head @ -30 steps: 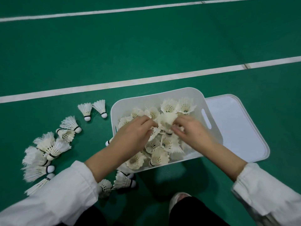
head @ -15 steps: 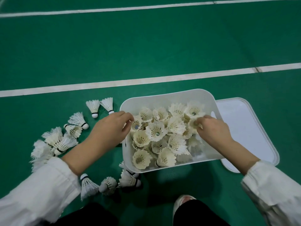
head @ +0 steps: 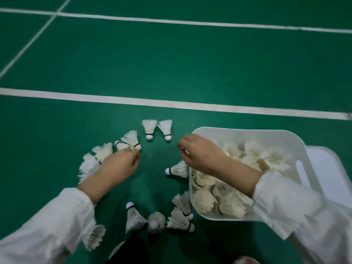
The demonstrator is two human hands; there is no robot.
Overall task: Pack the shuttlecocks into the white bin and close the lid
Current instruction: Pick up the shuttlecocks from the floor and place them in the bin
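The white bin [head: 247,132] stands on the green floor at the right, filled with several shuttlecocks [head: 253,155]. Its white lid [head: 329,168] lies flat beside it, to the right. More loose shuttlecocks ring the floor: a pair [head: 150,128] at the top, one [head: 178,170] against the bin's left wall, and a cluster [head: 180,216] near the bin's front corner. My left hand [head: 118,165] reaches into the left pile [head: 93,161], its fingertips pinched on a shuttlecock [head: 130,140]. My right hand [head: 202,153] hovers over the bin's left rim, fingers loosely curled, holding nothing.
White court lines [head: 171,102] cross the floor beyond the bin. My dark trouser leg [head: 129,252] and a shoe tip [head: 245,261] sit at the bottom edge. One shuttlecock [head: 94,236] lies partly under my left sleeve.
The view has swung left. My left hand left the bin's rim and reached out to the floor pile. My right hand crossed from the bin's right side to its left rim.
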